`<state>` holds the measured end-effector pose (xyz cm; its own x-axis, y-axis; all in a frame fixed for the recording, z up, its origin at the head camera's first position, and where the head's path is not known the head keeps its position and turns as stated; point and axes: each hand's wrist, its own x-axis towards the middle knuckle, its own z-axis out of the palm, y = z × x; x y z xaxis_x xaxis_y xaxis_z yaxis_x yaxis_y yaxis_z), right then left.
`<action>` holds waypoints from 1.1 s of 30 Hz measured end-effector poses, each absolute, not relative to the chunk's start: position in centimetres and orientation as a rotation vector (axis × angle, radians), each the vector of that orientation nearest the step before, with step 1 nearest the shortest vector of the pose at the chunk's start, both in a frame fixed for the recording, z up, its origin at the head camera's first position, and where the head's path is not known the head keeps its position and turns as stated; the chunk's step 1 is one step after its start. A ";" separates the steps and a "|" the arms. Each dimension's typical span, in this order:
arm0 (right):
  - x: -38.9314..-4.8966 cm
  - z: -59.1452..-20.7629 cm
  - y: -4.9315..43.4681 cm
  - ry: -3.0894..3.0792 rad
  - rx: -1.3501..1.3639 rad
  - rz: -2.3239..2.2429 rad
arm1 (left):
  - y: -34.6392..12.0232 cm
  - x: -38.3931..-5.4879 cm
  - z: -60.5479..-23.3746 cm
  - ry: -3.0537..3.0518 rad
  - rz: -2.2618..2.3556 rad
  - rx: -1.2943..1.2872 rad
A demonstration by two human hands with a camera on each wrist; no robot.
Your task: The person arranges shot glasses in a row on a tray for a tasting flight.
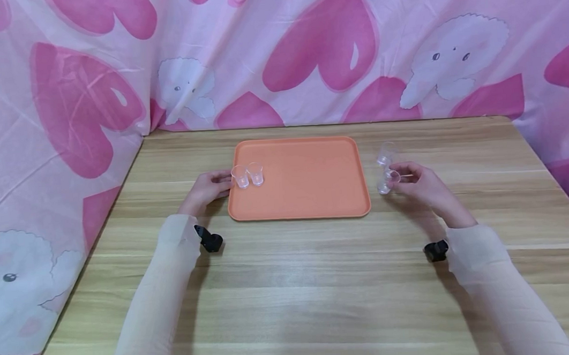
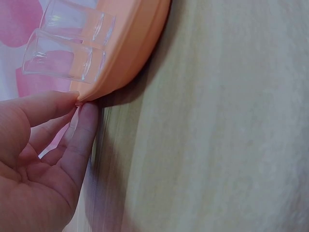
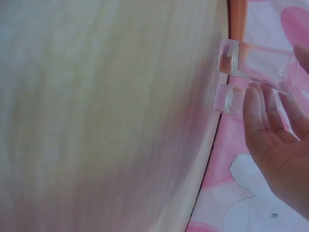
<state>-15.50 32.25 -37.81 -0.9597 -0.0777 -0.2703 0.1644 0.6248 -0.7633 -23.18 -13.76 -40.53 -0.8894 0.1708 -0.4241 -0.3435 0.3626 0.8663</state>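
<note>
On the left part of the orange tray [image 1: 305,198], two clear glass cups [image 1: 241,178] stand upright side by side. My left hand [image 1: 207,189] pinches the tray's left edge, with the thumb on top and fingers beneath, as the left wrist view shows. Right of the tray, my right hand [image 1: 422,186] holds a clear glass cup [image 3: 263,63] near its rim, between thumb and fingers. Just behind it stands another clear glass cup [image 1: 386,155], partly covered by the fingers in the right wrist view.
The wooden table [image 1: 300,284] extends in front of the tray and to both sides. A pink cloth [image 1: 239,51] with hearts and white animal figures hangs behind the table and along its left side. A black wrist device [image 1: 435,251] sits at the right cuff.
</note>
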 end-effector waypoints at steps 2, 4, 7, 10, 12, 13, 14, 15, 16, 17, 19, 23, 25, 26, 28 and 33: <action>-15.6 -37.9 32.2 2.565 0.064 -1.245 | -13.7 -23.2 -40.6 2.187 1.541 -0.144; -15.6 -38.0 32.2 2.553 0.059 -1.247 | -13.7 -23.1 -40.6 2.191 1.539 -0.135; -15.6 -38.1 32.2 2.541 0.064 -1.244 | -13.7 -23.1 -40.6 2.187 1.546 -0.123; -15.7 -38.1 32.2 2.545 0.066 -1.245 | -13.7 -23.1 -40.6 2.178 1.557 -0.131; -15.7 -38.1 32.2 2.555 0.064 -1.247 | -13.8 -23.1 -40.6 2.178 1.555 -0.138; -15.7 -38.1 32.2 2.560 0.061 -1.251 | -13.8 -23.1 -40.6 2.179 1.553 -0.138; -15.7 -38.0 32.2 2.566 0.060 -1.255 | -13.8 -23.1 -40.6 2.181 1.549 -0.134; -15.7 -38.0 32.2 2.570 0.058 -1.260 | -13.8 -23.1 -40.6 2.181 1.548 -0.133; -15.7 -38.0 32.2 2.574 0.056 -1.266 | -13.8 -23.1 -40.6 2.182 1.547 -0.132; -15.7 -38.0 32.1 2.576 0.055 -1.272 | -13.8 -23.1 -40.6 2.181 1.547 -0.132; -15.7 -37.9 32.1 2.583 0.057 -1.273 | -13.8 -23.1 -40.6 2.180 1.546 -0.130; -15.8 -38.0 32.0 2.590 0.069 -1.263 | -13.9 -23.1 -40.6 2.184 1.534 -0.136; -15.8 -38.0 32.0 2.594 0.079 -1.249 | -13.9 -23.1 -40.6 2.183 1.532 -0.135; -15.9 -38.0 32.0 2.596 0.082 -1.242 | -13.9 -23.1 -40.6 2.183 1.531 -0.136; -15.9 -38.0 31.9 2.602 0.091 -1.230 | -13.9 -23.1 -40.6 2.180 1.533 -0.138; -15.9 -37.6 31.7 2.624 0.092 -1.231 | -13.9 -23.2 -40.6 2.179 1.534 -0.143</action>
<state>-15.93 31.67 -37.60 -0.9689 -0.0450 -0.2435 0.1585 0.6427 -0.7496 -23.17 -13.93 -40.59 -0.8848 0.1790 -0.4302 -0.3448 0.3696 0.8629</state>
